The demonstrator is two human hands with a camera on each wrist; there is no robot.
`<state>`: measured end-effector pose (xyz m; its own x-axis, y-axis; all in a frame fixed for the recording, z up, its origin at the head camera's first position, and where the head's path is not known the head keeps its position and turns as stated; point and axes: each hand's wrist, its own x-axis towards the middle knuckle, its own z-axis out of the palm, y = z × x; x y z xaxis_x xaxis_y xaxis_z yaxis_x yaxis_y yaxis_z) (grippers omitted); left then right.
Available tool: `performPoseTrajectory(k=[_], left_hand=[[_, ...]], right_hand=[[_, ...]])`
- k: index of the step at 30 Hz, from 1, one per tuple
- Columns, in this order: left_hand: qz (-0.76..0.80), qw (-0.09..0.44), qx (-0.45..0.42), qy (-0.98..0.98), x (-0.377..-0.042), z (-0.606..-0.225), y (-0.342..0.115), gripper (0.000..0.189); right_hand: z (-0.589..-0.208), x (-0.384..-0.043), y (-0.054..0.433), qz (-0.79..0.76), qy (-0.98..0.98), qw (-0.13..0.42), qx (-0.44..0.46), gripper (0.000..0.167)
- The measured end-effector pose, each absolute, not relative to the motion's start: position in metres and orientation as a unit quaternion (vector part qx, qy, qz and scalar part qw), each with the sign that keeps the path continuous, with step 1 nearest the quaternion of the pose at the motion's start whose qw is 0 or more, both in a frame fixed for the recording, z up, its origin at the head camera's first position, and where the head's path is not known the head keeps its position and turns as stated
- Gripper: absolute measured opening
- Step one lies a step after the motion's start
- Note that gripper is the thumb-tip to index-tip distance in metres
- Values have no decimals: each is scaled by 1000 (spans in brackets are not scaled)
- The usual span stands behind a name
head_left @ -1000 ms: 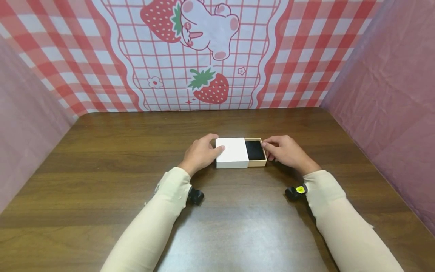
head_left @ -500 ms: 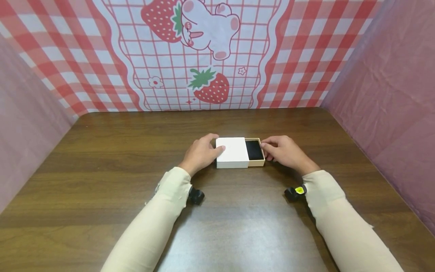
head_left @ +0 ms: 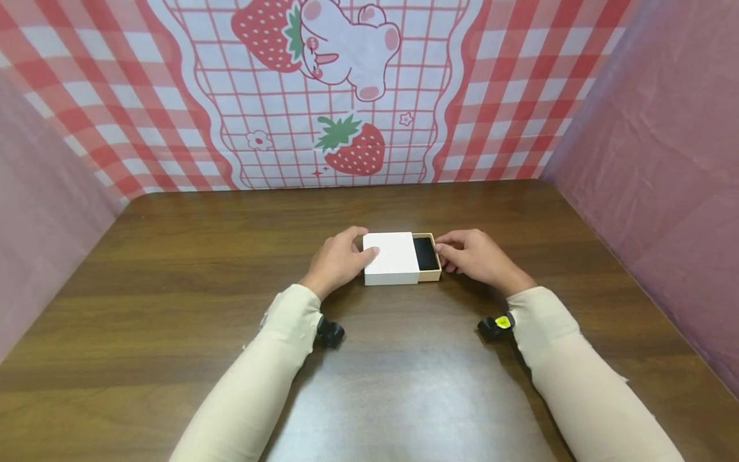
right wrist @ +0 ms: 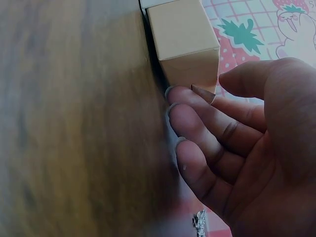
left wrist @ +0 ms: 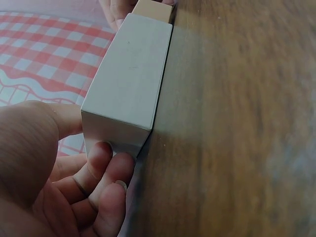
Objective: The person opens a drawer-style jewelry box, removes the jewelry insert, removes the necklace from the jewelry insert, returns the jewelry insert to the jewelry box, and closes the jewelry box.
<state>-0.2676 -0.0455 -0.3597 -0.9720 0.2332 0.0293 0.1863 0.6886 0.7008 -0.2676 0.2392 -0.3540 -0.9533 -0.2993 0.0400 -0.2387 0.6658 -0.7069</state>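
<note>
A white sliding box sleeve (head_left: 390,256) lies on the table, with a tan inner drawer (head_left: 429,276) sticking out of its right end. Part of a black insert (head_left: 426,254) shows inside the drawer. My left hand (head_left: 339,258) grips the sleeve's left end, thumb on top; in the left wrist view, fingertips (left wrist: 121,168) press its end face. My right hand (head_left: 478,256) has its thumb at the drawer's right rim and fingers curled against the end. A small pointed brown tab (right wrist: 203,94) shows among those fingers in the right wrist view.
The brown wooden table (head_left: 190,308) reaches back to a red-and-white checked cloth (head_left: 508,96) printed with strawberries. Pink cloth (head_left: 652,167) hangs at both sides. Each wrist wears a black camera (head_left: 331,332) over a cream sleeve.
The drawer has slid left into the white sleeve, so less of it and the black insert shows. My right hand has moved left with it; my left hand keeps its hold.
</note>
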Motion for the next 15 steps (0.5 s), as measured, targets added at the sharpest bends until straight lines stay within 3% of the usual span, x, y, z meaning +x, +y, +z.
performPoseTrajectory(k=[15], left_hand=[[378, 30, 113, 919, -269, -361, -46, 58]], right_hand=[[-352, -265, 234, -371, 916, 52, -141, 29]])
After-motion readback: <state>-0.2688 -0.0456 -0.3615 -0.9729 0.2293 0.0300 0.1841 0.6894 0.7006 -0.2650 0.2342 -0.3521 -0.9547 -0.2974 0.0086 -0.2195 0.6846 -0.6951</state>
